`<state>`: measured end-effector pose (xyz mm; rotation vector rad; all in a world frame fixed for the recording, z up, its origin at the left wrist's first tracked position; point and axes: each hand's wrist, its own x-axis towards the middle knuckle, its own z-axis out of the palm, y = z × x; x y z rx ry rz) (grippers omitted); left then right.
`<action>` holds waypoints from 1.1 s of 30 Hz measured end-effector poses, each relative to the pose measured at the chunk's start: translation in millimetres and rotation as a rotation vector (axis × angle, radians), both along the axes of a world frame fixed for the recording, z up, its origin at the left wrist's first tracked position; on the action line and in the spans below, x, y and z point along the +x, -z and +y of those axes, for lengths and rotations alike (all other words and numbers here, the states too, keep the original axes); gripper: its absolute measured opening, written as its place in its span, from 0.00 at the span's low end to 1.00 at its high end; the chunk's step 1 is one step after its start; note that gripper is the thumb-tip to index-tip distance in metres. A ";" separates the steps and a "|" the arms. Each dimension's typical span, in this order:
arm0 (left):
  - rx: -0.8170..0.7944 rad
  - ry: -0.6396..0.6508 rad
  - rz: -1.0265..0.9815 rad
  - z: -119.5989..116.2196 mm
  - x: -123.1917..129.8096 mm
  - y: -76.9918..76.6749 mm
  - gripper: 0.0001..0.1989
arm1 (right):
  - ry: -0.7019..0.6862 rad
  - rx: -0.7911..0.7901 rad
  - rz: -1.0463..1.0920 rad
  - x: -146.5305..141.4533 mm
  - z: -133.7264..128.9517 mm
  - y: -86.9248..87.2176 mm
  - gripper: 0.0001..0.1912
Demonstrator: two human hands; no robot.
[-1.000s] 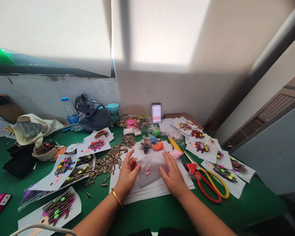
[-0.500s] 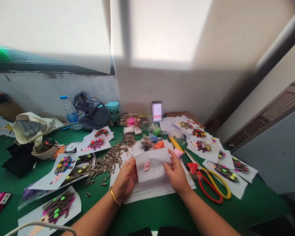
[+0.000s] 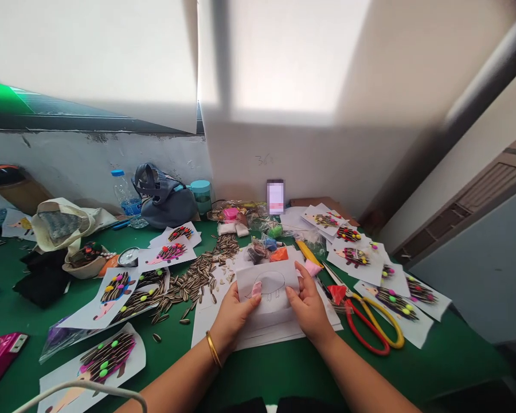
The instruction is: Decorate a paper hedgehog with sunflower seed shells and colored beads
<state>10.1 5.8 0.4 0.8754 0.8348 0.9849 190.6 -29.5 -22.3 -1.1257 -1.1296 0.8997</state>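
A white paper (image 3: 279, 278) with a pencil-drawn hedgehog outline is held up between both hands above a stack of white sheets (image 3: 206, 330). Pink clay (image 3: 257, 288) sits on the left part of the drawing, at the head. My left hand (image 3: 235, 312) grips the paper's left edge, its thumb on or just by the pink clay. The right edge is pinched in my right hand (image 3: 307, 301), thumb in front and fingers behind.
Sunflower seeds (image 3: 198, 278) lie heaped left of the sheets. Red and yellow scissors (image 3: 365, 315) lie at the right, near several hedgehog pictures (image 3: 355, 256). Bagged clay (image 3: 278, 254) sits beyond the paper. A phone (image 3: 276, 197) leans on the wall.
My left hand has moved right and its thumb has come onto the front of the paper, at the pink clay. My right hand holds its place. The view has shifted slightly.
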 end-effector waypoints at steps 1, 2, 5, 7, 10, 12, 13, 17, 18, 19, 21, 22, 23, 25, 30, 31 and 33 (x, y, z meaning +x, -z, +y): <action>-0.005 0.001 -0.002 -0.3 0.1 -3.9 0.30 | 0.004 0.003 0.001 0.3 -0.1 0.2 0.31; -0.011 0.011 -0.006 -0.3 -0.1 -8.8 0.29 | 0.008 0.006 0.005 0.7 -0.2 0.1 0.31; -0.050 0.069 -0.037 1.0 -2.0 -25.6 0.25 | 0.002 -0.001 0.016 1.3 -0.9 -1.9 0.31; -0.109 0.096 -0.053 2.5 -2.9 -34.1 0.21 | -0.014 -0.006 0.028 1.2 -1.5 -3.9 0.31; -0.162 0.105 -0.054 3.9 -1.8 -36.7 0.14 | -0.016 -0.004 0.009 0.3 -2.2 -5.8 0.32; -0.173 0.092 -0.043 4.4 0.0 -32.4 0.12 | -0.006 0.002 -0.036 -0.2 -2.1 -5.8 0.32; -0.177 0.081 -0.037 4.5 0.9 -29.4 0.13 | -0.001 0.006 -0.064 -0.4 -2.0 -5.4 0.32; -0.157 0.046 -0.011 4.2 3.1 -19.8 0.12 | 0.047 0.033 -0.199 0.0 -1.2 -2.2 0.32; -0.142 0.039 -0.004 4.0 3.1 -18.8 0.11 | 0.068 0.039 -0.234 0.2 -1.2 -1.2 0.31; -0.126 0.031 0.003 3.6 2.8 -18.5 0.12 | 0.086 0.039 -0.262 0.5 -1.2 -0.2 0.31; -0.111 0.021 0.013 2.7 1.5 -19.4 0.12 | 0.107 0.029 -0.296 0.9 -1.4 1.8 0.31; -0.111 0.028 0.013 2.3 0.6 -20.2 0.12 | 0.113 0.024 -0.304 1.1 -1.5 2.7 0.31; -0.110 0.044 0.009 1.8 -0.4 -21.0 0.12 | 0.119 0.021 -0.308 1.2 -1.6 3.6 0.31; -0.091 0.085 -0.005 1.0 -2.6 -21.7 0.12 | 0.124 0.023 -0.309 1.3 -1.6 5.3 0.31; 0.017 0.094 0.040 0.7 -7.2 -16.9 0.17 | 0.085 0.026 -0.291 0.0 -1.2 7.1 0.32; 0.029 0.086 0.056 0.7 -7.9 -15.7 0.17 | 0.071 0.024 -0.283 -0.5 -1.3 6.6 0.33; 0.042 0.077 0.071 0.8 -8.8 -14.2 0.16 | 0.034 0.019 -0.256 -1.4 -1.9 4.7 0.33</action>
